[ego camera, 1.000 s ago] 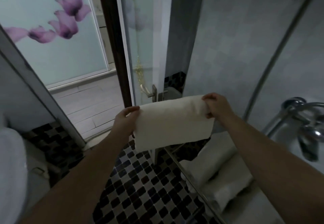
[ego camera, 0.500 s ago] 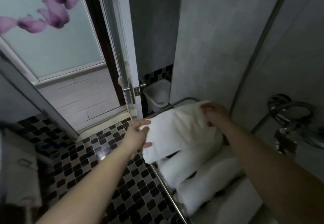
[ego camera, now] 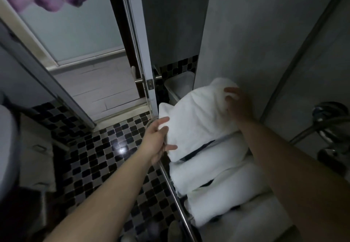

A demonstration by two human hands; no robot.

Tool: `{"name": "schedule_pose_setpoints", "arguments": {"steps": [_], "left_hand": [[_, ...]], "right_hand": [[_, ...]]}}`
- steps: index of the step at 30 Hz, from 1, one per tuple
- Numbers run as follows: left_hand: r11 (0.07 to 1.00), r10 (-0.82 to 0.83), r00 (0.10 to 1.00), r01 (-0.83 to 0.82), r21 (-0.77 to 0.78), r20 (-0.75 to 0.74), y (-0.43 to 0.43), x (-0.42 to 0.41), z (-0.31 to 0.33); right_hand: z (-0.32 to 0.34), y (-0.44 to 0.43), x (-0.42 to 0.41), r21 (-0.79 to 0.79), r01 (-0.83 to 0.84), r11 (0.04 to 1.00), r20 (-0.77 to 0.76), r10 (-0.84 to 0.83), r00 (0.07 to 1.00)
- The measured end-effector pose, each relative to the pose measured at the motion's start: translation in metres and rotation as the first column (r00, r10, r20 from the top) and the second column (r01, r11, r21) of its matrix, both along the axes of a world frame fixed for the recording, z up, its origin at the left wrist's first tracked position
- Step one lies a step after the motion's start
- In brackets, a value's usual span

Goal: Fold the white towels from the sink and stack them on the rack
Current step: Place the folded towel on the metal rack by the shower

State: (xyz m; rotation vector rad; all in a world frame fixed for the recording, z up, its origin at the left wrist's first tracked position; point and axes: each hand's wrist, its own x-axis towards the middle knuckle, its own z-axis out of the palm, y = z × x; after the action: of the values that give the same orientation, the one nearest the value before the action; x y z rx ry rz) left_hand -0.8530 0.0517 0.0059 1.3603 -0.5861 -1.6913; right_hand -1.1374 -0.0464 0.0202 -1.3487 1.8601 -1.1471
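Placement step of the fold-and-stack cycle. The folded white terry towel (ego camera: 197, 120) lies at the far end of the chrome tube rack (ego camera: 171, 183), on top of two rolled white towels (ego camera: 210, 167) already stacked there. The right hand (ego camera: 239, 105) has its fingers curled over the towel's far right corner. The left hand (ego camera: 158, 141) steadies the near left edge with fingers spread apart. The next move probably calls for letting go on both sides and squaring the towel on the stack. One second earlier the towel hung in the air between both hands; half a second earlier it was descending towards the rack.
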Motion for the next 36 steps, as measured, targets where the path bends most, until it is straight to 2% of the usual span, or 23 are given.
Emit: {"name": "schedule_pose_setpoints", "arguments": {"steps": [2,5,7,9,14,16,20,23,28,30,31,33,34,36], "left_hand": [[0.998,-0.006,1.000,0.006,0.068,0.003,0.007,-0.005,-0.014],[0.989,-0.038,0.996,0.026,0.149,0.078,0.017,-0.011,-0.037],[0.985,-0.019,0.990,-0.005,0.172,0.140,0.021,-0.009,-0.047],[0.986,0.006,0.981,-0.038,0.161,0.194,0.021,-0.005,-0.054],[0.998,0.053,0.956,-0.063,0.028,0.290,0.009,0.003,-0.052],[0.995,0.068,0.956,-0.086,0.053,0.287,0.005,0.003,-0.052],[0.988,-0.004,0.941,-0.048,0.146,0.339,0.006,-0.002,-0.059],[0.994,-0.042,0.922,-0.001,0.110,0.385,0.006,-0.004,-0.063],[0.998,-0.061,0.895,0.039,0.059,0.442,0.004,-0.009,-0.066],[0.994,-0.105,0.800,0.099,0.043,0.591,0.002,-0.007,-0.066],[0.986,-0.148,0.702,0.161,0.047,0.696,0.001,-0.007,-0.067],[0.962,-0.201,0.451,0.258,0.089,0.870,-0.001,-0.007,-0.069],[0.956,-0.205,0.360,0.272,0.108,0.910,-0.002,-0.008,-0.070],[0.939,-0.182,0.254,0.331,0.091,0.950,-0.004,-0.013,-0.072]], "right_hand": [[-0.008,0.001,-0.006,0.044,-0.051,0.998,-0.072,0.054,0.996],[-0.031,0.012,-0.013,0.213,-0.160,0.964,0.090,0.144,0.986],[-0.046,0.020,-0.011,0.356,-0.101,0.929,0.144,0.052,0.988],[-0.054,0.024,-0.006,0.400,-0.048,0.915,0.144,-0.011,0.990],[-0.049,0.011,0.000,0.325,-0.066,0.943,0.191,0.003,0.982],[-0.047,0.004,0.003,0.311,-0.058,0.949,0.202,-0.007,0.979],[-0.064,0.002,-0.001,0.381,-0.043,0.924,0.122,-0.004,0.992],[-0.072,0.010,-0.007,0.388,-0.007,0.922,0.099,-0.034,0.995],[-0.071,0.010,-0.013,0.298,0.001,0.955,0.132,-0.042,0.990],[-0.074,0.009,-0.014,0.319,-0.014,0.948,0.108,-0.021,0.994],[-0.076,0.008,-0.015,0.348,-0.005,0.937,0.070,-0.020,0.997],[-0.079,0.007,-0.017,0.398,0.023,0.917,-0.034,-0.010,0.999],[-0.080,0.008,-0.018,0.413,0.027,0.910,-0.103,0.017,0.995],[-0.077,0.010,-0.018,0.398,-0.034,0.917,-0.314,0.171,0.934]]}}
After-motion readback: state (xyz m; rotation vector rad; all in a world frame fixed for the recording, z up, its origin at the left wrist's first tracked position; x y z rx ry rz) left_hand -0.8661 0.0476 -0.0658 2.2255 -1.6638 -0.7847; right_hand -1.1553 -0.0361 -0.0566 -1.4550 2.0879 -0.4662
